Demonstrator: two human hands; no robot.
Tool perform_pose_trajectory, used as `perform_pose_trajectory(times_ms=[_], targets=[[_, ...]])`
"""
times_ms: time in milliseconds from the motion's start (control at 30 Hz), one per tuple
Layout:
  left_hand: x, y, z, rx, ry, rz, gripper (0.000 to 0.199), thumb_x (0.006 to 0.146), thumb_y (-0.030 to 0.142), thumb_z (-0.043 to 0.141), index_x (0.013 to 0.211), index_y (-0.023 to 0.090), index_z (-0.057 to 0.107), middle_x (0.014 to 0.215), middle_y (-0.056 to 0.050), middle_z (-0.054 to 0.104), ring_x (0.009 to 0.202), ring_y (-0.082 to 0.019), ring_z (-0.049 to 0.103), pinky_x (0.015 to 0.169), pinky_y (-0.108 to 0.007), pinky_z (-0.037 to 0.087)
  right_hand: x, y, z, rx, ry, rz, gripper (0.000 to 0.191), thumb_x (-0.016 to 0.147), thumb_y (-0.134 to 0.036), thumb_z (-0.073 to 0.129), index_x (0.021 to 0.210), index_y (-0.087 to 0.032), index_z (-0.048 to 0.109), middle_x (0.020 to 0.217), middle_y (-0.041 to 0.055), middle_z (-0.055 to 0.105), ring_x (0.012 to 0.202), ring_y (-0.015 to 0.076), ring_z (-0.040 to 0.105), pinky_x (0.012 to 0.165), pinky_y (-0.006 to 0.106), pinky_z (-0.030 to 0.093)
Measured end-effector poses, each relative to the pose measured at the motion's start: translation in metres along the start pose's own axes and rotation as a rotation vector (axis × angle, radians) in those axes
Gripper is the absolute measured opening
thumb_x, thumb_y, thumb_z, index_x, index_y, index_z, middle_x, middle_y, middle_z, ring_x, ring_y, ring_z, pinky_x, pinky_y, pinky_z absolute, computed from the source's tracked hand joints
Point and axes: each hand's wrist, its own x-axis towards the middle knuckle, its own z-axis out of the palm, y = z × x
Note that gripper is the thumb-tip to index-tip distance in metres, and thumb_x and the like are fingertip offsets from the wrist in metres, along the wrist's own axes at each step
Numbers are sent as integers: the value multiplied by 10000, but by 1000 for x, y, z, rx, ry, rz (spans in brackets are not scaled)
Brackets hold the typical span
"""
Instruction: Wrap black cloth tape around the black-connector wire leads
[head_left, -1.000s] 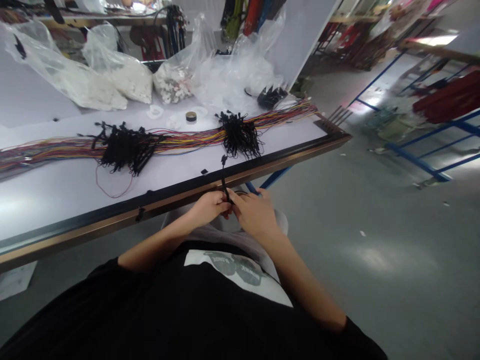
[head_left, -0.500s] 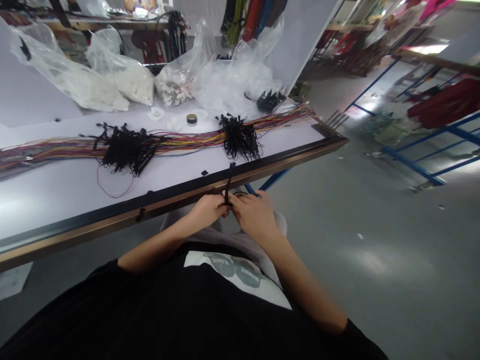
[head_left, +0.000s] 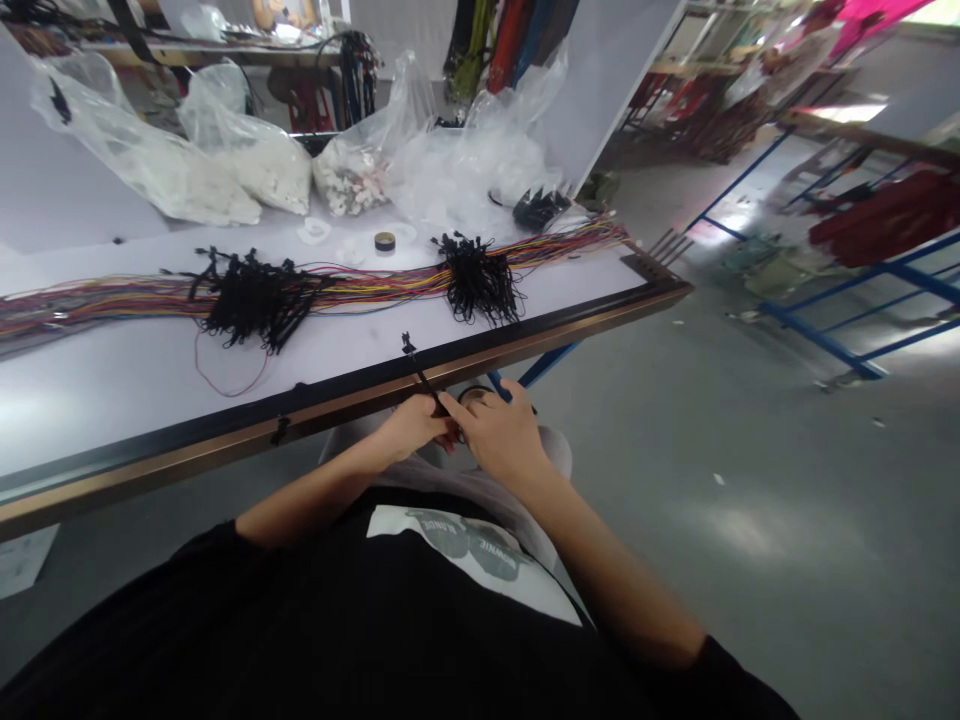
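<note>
My left hand (head_left: 411, 428) and my right hand (head_left: 501, 432) meet just below the table's front edge. Both pinch the lower end of a thin black cable (head_left: 421, 372), which slants up to the left over the edge, its small connector lying at the white tabletop's border. A dark ring, seemingly a tape roll (head_left: 474, 394), shows partly behind my right fingers. Farther back, two heaps of short black cables, one on the left (head_left: 259, 300) and one on the right (head_left: 482, 280), rest across a long bundle of coloured wires (head_left: 375, 288).
Clear plastic bags (head_left: 352, 170) of white parts stand along the table's back. A small tape roll (head_left: 385, 241) lies before them. The table's metal front edge (head_left: 360, 400) runs across. Blue-framed racks (head_left: 825, 335) are on the right.
The upper end of the black cable has swung left and now slants, where it stood nearly upright. Both hands have stayed almost in place, and the dark ring shows more.
</note>
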Motion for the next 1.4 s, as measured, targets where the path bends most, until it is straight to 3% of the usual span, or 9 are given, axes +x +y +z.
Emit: perform_pose_trajectory(times_ms=[267, 400, 600, 800, 1033, 1100, 1200, 1300, 1400], targets=[[11, -20, -1, 228, -96, 57, 187, 772, 152, 499, 604, 123, 574, 531, -6, 594, 524, -115, 604, 531, -187, 462, -4, 4, 4, 84, -54, -10, 465, 841, -115, 444, 1287, -212, 536, 842, 40, 727, 870, 204, 572, 951, 443, 241], [8, -18, 0, 271, -54, 71, 125, 705, 121, 498, 611, 123, 581, 507, 12, 557, 525, -122, 589, 506, -188, 434, -2, 2, -3, 148, -118, 45, 448, 858, -132, 442, 1294, -193, 524, 970, 70, 734, 932, 215, 597, 943, 439, 232], [10, -17, 8, 289, 32, 143, 115, 663, 171, 486, 619, 130, 584, 530, 26, 530, 507, -117, 517, 472, -201, 367, 5, 2, -15, 207, -320, 157, 276, 834, -176, 447, 1020, -185, 651, 894, 76, 744, 828, 217, 642, 780, 373, 273], [11, -14, 18, 218, 2, -49, 191, 658, 118, 500, 481, 157, 443, 454, 33, 443, 474, -95, 445, 446, -200, 289, 2, 1, -10, 198, -400, 154, 250, 768, -154, 449, 868, -136, 676, 803, 112, 737, 732, 209, 632, 797, 368, 268], [6, 1, 19, 154, -7, -179, 190, 673, 96, 453, 499, 166, 422, 424, 50, 398, 405, -76, 400, 409, -187, 287, 8, 4, 11, 202, -347, 166, 244, 727, -138, 484, 860, -130, 688, 803, 137, 735, 768, 233, 649, 841, 394, 307], [-1, 2, 18, 140, -69, -193, 171, 667, 111, 452, 504, 164, 440, 420, 49, 403, 395, -75, 388, 398, -188, 274, 8, 20, 19, 227, -358, 293, 226, 706, -116, 509, 822, -138, 702, 805, 139, 737, 810, 248, 661, 866, 403, 334], [-11, -3, 17, 121, -332, -121, 126, 682, 184, 471, 564, 160, 509, 460, 42, 454, 409, -85, 402, 400, -195, 276, -1, 51, 27, 239, -365, 438, 309, 762, -85, 425, 852, -130, 717, 824, 156, 742, 791, 270, 677, 794, 430, 413], [-9, -7, 16, 277, -456, 74, 161, 713, 204, 454, 594, 154, 551, 531, 21, 520, 486, -106, 470, 466, -208, 337, -15, 62, 26, 452, -370, 358, 309, 820, -200, 448, 994, -238, 701, 981, 28, 749, 861, 197, 679, 749, 333, 490], [0, -5, 15, 489, -413, 182, 204, 739, 181, 450, 635, 144, 622, 638, -19, 621, 577, -129, 531, 542, -215, 383, -26, 47, 20, 1030, -281, 224, 362, 810, -324, 521, 1135, -229, 649, 1118, 42, 708, 999, 212, 652, 830, 355, 513]])
